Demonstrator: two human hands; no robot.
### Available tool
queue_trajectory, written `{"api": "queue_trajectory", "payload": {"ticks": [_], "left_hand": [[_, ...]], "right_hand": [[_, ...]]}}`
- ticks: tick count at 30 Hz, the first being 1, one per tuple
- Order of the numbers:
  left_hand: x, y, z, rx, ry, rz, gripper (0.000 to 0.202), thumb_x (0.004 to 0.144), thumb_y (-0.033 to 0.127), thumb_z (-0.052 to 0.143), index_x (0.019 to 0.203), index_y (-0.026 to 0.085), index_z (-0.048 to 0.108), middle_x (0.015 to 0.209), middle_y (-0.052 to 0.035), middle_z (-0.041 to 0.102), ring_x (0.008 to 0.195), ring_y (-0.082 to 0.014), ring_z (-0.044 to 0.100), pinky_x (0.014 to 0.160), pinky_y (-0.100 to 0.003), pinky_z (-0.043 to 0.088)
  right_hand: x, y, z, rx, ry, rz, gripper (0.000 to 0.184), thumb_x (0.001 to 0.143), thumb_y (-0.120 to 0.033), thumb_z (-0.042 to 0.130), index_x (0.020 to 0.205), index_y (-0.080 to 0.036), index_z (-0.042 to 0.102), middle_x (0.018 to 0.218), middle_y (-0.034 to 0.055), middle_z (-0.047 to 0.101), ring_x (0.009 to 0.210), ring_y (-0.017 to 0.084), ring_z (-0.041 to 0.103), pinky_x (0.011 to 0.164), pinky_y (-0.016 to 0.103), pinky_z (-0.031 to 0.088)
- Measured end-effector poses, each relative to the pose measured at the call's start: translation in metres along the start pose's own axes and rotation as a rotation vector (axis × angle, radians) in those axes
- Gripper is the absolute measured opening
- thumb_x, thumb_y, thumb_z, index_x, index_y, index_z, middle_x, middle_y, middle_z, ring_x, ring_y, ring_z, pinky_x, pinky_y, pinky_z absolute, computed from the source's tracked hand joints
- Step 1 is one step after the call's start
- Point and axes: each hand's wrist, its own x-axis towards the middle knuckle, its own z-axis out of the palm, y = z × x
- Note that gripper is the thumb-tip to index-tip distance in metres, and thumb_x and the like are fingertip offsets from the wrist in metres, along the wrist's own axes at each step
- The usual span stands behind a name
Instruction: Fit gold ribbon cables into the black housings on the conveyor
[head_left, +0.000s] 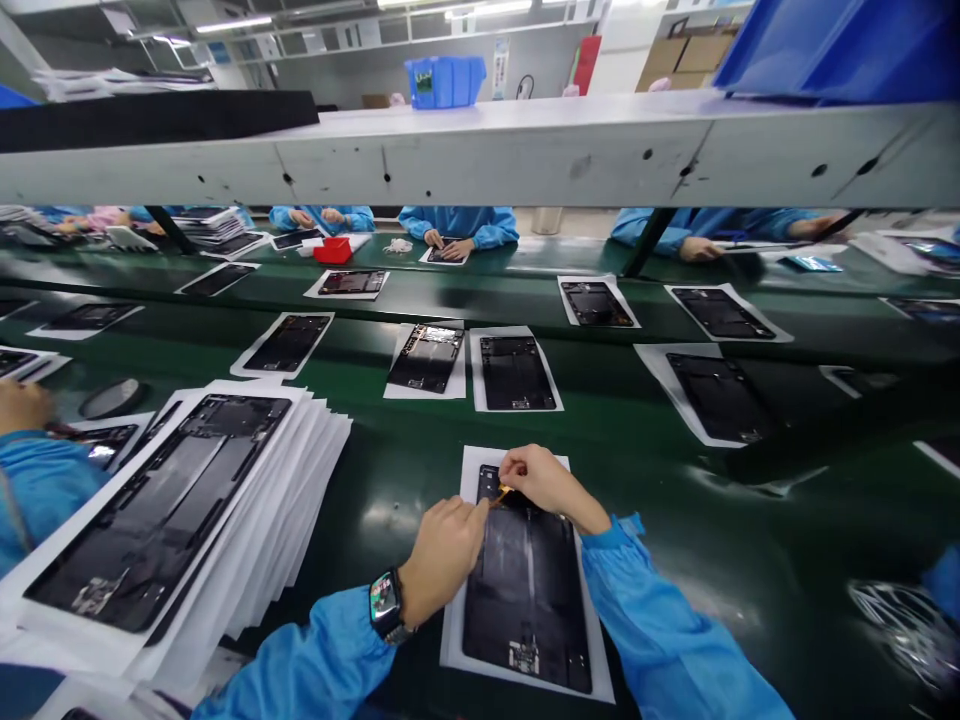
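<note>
A black tablet housing lies on a white paper sheet in front of me. Over its far end my right hand pinches a small orange flex cable. My left hand, with a smartwatch on its wrist, is closed at the cable's lower end, at the housing's left side. The left fingertips meet the cable, but how they grip it is partly hidden. A small circuit board shows at the housing's near end.
To my left stands a stack of paper sheets and tablet housings. More housings on paper lie along the green bench. A white shelf crosses above, carrying blue bins. A co-worker's sleeve is at left; other people sit opposite.
</note>
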Motion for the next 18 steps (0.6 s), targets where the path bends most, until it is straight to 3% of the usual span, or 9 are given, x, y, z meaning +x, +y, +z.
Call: {"api": "queue_trajectory", "payload": {"ticks": [3,8,12,18], "left_hand": [[-0.001,-0.008,0.005,0.106,0.051,0.022,0.021,0.095,0.014,0.05,0.114,0.012,0.059,0.075,-0.0036,0.063,0.071,-0.0216,0.06,0.06,-0.033,0.046],[0.002,-0.008,0.012,0.069,0.018,0.044,0.015,0.097,0.015,0.048,0.107,0.015,0.06,0.075,-0.0022,0.061,0.069,-0.0193,0.059,0.059,-0.032,0.045],[0.002,-0.009,0.013,0.019,-0.007,0.053,0.014,0.098,0.017,0.048,0.107,0.016,0.059,0.074,-0.0014,0.062,0.067,-0.0189,0.06,0.06,-0.031,0.046],[-0.004,-0.01,0.014,-0.087,-0.052,0.123,0.02,0.097,0.013,0.047,0.114,0.014,0.057,0.092,-0.0049,0.069,0.08,-0.0193,0.066,0.069,-0.032,0.052]], "right_hand": [[0.019,-0.001,0.008,-0.094,-0.014,0.023,0.011,0.074,-0.009,0.062,0.069,-0.018,0.067,0.065,-0.0013,0.064,0.062,0.013,0.058,0.058,0.023,0.038],[0.037,-0.005,0.012,-0.242,-0.06,0.104,0.012,0.07,-0.009,0.071,0.074,-0.02,0.068,0.07,-0.0031,0.063,0.066,0.012,0.057,0.058,0.022,0.035],[0.053,-0.008,0.005,-0.347,-0.144,0.217,0.019,0.066,-0.018,0.081,0.077,-0.022,0.066,0.074,-0.0029,0.066,0.069,0.014,0.061,0.057,0.022,0.037],[0.061,-0.018,-0.008,-0.562,-0.173,0.345,0.039,0.055,-0.04,0.09,0.074,-0.019,0.063,0.08,0.0076,0.069,0.08,0.027,0.067,0.062,0.03,0.042]]}}
